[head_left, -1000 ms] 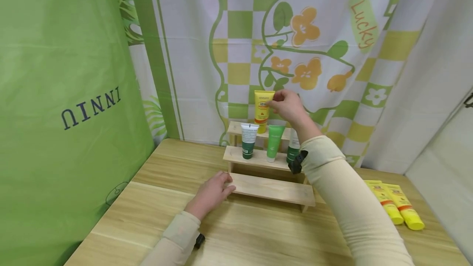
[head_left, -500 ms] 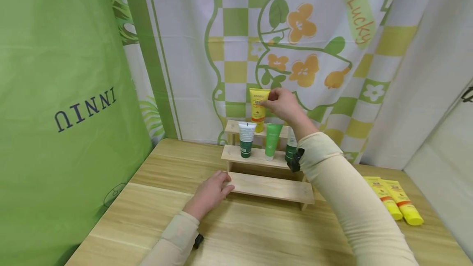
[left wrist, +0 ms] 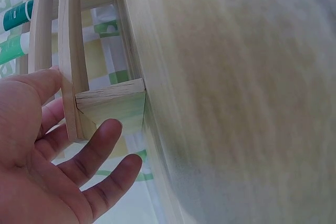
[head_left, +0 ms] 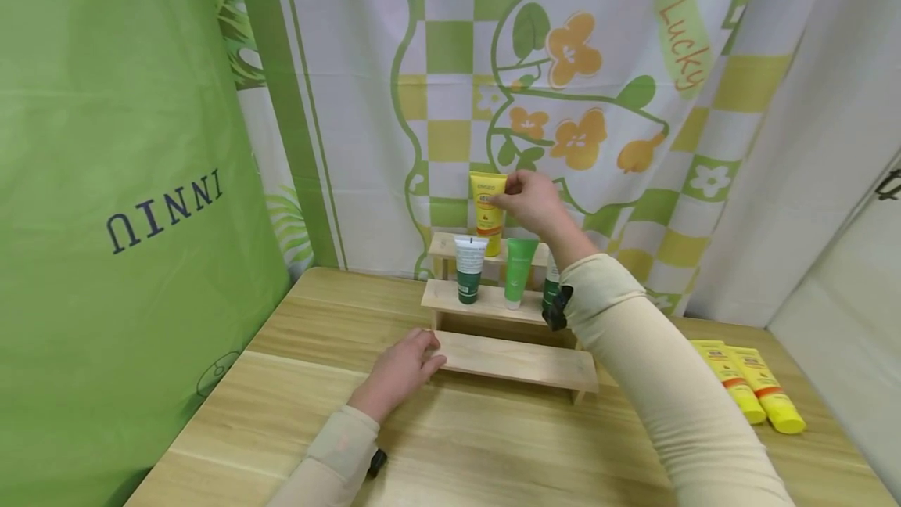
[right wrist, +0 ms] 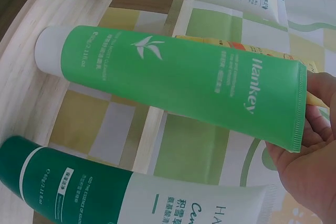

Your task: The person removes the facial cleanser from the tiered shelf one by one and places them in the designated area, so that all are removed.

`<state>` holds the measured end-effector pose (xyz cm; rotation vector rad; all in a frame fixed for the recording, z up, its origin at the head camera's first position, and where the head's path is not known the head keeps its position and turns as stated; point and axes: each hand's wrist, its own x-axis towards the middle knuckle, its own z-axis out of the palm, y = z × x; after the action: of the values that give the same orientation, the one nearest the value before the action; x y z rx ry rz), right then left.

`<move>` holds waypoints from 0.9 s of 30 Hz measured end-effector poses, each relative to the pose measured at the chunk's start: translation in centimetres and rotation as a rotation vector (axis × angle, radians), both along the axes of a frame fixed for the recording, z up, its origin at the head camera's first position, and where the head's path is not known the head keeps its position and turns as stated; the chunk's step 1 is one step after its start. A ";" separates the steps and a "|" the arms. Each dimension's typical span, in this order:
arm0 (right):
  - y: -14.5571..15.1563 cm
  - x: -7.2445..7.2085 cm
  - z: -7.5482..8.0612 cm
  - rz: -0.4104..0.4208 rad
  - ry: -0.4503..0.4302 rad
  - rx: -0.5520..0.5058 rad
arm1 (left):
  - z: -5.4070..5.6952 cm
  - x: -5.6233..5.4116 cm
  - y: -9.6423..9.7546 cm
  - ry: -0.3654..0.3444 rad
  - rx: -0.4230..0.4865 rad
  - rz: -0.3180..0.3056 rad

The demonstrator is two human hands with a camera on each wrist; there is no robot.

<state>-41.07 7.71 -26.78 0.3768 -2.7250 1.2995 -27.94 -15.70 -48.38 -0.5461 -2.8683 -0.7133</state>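
Observation:
My right hand (head_left: 536,202) pinches a yellow squeeze tube (head_left: 487,219) near its crimped top end. The tube stands cap-down at the top tier of a three-step wooden display stand (head_left: 517,364). On the middle tier stand a white-and-dark-green tube (head_left: 469,268), a bright green tube (right wrist: 184,87) and another white-and-dark-green tube (right wrist: 126,192), partly hidden by my right wrist in the head view. My left hand (head_left: 400,370) holds the left end of the lowest tier; in the left wrist view its thumb and first fingers lie on either side of the board, the other two fingers extended.
Two more yellow tubes (head_left: 763,390) lie side by side on the wooden table (head_left: 464,452) at the right. A patterned curtain (head_left: 450,100) hangs right behind the stand. Green cloth (head_left: 141,296) hangs along the left side.
My right hand has slid the yellow tube slightly left along the top tier. My left hand keeps its place on the stand. The head view has shifted a little.

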 end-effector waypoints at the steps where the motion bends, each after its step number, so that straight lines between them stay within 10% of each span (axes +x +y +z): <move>1: 0.0 0.0 0.0 -0.003 0.000 0.000 | 0.0 0.0 0.0 0.003 0.001 -0.002; 27: 1.3 0.1 0.8 -0.042 0.011 -0.146 | 0.1 0.1 0.0 -0.008 0.011 -0.002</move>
<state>-40.96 9.06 -26.01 0.3100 -2.5934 1.4684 -27.87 -15.73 -48.24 -0.5461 -2.8695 -0.7333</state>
